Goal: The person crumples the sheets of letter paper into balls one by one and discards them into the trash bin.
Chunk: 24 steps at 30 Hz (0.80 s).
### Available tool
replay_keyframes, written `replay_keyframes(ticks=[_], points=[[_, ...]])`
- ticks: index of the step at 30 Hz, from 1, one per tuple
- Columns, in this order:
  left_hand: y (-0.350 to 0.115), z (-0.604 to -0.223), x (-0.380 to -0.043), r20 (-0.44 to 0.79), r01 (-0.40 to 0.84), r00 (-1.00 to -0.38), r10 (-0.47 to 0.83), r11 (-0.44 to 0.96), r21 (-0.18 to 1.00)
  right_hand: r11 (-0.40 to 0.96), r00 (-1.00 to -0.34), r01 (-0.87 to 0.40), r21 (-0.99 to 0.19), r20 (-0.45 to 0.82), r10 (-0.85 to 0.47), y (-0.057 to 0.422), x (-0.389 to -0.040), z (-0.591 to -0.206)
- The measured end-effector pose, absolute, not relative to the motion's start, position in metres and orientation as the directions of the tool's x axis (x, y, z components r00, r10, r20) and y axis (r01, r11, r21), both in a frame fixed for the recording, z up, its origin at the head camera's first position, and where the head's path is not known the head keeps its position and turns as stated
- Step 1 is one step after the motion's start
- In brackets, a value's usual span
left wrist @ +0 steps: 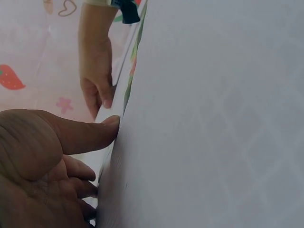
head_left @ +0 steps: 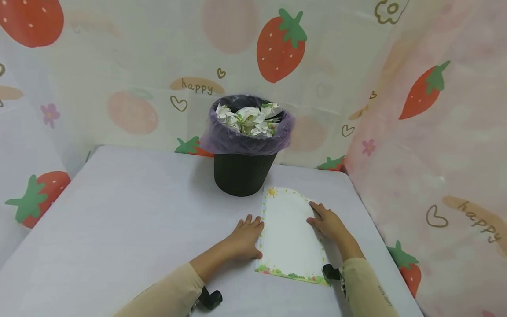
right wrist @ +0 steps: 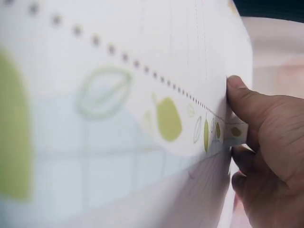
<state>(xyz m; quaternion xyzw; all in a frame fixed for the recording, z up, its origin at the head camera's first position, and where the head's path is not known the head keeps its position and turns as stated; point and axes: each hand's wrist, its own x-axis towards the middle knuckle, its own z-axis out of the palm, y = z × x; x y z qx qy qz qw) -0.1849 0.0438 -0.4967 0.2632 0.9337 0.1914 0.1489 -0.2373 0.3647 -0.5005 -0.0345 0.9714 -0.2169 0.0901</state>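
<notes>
A white sheet of paper [head_left: 291,233] with a printed border of a sun, leaves and flowers lies on the table in the head view. At its left edge my left hand [head_left: 246,237] rests with spread fingers, the thumb [left wrist: 97,133] along the edge in the left wrist view. On the opposite side my right hand [head_left: 328,224] pinches the right edge; in the right wrist view its thumb [right wrist: 242,97] is over the paper and the other fingers are below. The paper's upper right part bends upward there.
A black bin [head_left: 243,174] with a purple liner [head_left: 245,145] stands beyond the paper, holding several crumpled papers [head_left: 249,119]. The white table [head_left: 130,229] backs onto a strawberry-printed curtain [head_left: 150,57], which also hangs along its right side.
</notes>
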Motion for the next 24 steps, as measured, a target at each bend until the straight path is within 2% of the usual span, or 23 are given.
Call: replay_keyframes(ticks=[5,8,11,14,17,21,24], points=[[0.043,-0.497,-0.186,-0.179,0.419,-0.822,0.541,0.787,0.453,0.871,-0.996,-0.008,-0.492,-0.073,-0.050,0.359,-0.236,-0.499],[0.043,-0.496,-0.185,-0.173,0.421,-0.819,0.547,0.778,0.466,0.811,-1.000,0.016,-0.585,-0.027,0.001,0.358,-0.233,-0.497],[0.043,-0.493,-0.184,-0.168,0.422,-0.819,0.549,0.774,0.472,0.694,-0.998,0.043,-0.719,-0.007,0.055,0.357,-0.228,-0.492],[0.042,-0.491,-0.184,-0.167,0.420,-0.820,0.547,0.774,0.475,0.549,-0.994,0.087,-0.832,-0.032,0.109,0.358,-0.224,-0.484],[0.042,-0.490,-0.185,-0.165,0.417,-0.823,0.543,0.776,0.473,0.419,-0.982,0.166,-0.893,-0.110,0.154,0.358,-0.220,-0.471],[0.043,-0.491,-0.185,-0.157,0.416,-0.824,0.545,0.769,0.485,0.340,-0.966,0.232,-0.911,-0.176,0.189,0.358,-0.217,-0.466],[0.044,-0.495,-0.186,-0.152,0.422,-0.817,0.557,0.756,0.501,0.325,-0.961,0.234,-0.916,-0.167,0.220,0.360,-0.216,-0.470]])
